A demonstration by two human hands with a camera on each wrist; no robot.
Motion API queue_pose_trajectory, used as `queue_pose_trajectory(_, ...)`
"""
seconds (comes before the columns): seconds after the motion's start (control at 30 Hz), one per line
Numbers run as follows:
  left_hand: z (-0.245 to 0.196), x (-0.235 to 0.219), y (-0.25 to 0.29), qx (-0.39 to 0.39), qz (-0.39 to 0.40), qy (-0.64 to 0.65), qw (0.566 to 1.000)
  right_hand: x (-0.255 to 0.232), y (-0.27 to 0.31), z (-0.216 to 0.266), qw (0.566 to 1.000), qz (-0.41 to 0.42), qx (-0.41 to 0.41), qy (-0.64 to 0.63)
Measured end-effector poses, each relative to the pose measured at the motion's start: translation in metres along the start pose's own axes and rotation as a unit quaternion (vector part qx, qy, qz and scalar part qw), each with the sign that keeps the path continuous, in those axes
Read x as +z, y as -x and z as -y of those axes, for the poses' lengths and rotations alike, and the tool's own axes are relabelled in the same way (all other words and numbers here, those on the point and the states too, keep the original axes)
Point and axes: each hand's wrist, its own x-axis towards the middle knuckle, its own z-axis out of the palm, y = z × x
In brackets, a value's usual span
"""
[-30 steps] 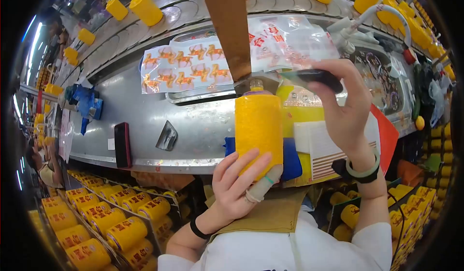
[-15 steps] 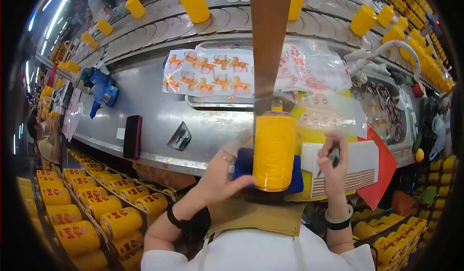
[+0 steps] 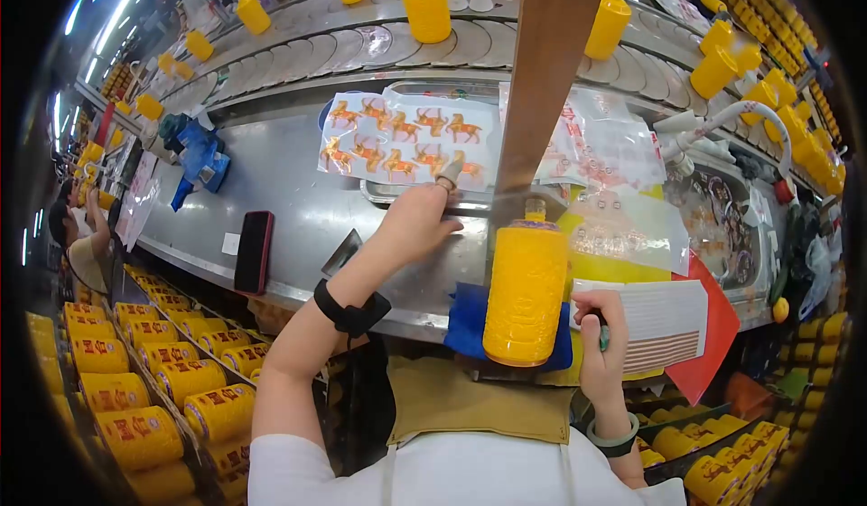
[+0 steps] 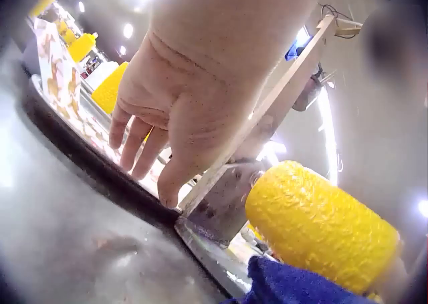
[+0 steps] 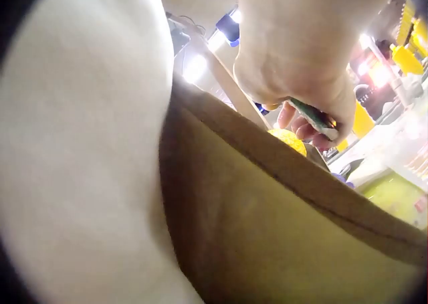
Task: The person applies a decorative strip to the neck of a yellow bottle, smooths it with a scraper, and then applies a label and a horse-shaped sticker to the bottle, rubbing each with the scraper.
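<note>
My left hand (image 3: 417,222) reaches over the metal bench to a white sheet printed with orange horned-animal pictures (image 3: 402,149). Its fingertips lie over the sheet's lower edge, and one finger wears a pale cover. The left wrist view shows this hand (image 4: 180,103) with fingers stretched. A textured yellow bottle (image 3: 526,298), clear at its neck, lies tilted on a folded blue cloth (image 3: 465,321) in front of my body. Beside it, my right hand (image 3: 601,339) has its fingers curled round a slim dark green piece (image 5: 311,117), mostly hidden in the palm.
A wooden post (image 3: 551,82) rises behind the bottle. Plastic sheets (image 3: 605,145), a striped booklet (image 3: 664,321) and a red sheet (image 3: 709,343) lie to the right. A phone (image 3: 254,251) lies left. Yellow bottles (image 3: 424,5) stand along the conveyor; crates of them flank me.
My left hand has let go of the bottle and moved forward to the printed sheet. The right hand has come down from the bottle's neck to its side, still holding the dark piece.
</note>
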Motion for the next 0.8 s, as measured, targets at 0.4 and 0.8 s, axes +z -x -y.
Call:
queue_pose_trajectory(0.4,0.022,0.018,-0.004,0.045,-0.098,-0.051,0.993,0.006,0.001,-0.002,0.999,0.014,-0.030,0.027)
queue_pose_trajectory(0.8,0.019,0.004,-0.015,0.086,-0.108,-0.030,0.990,-0.013,0.004,-0.008,1.000,-0.012,-0.015,0.023)
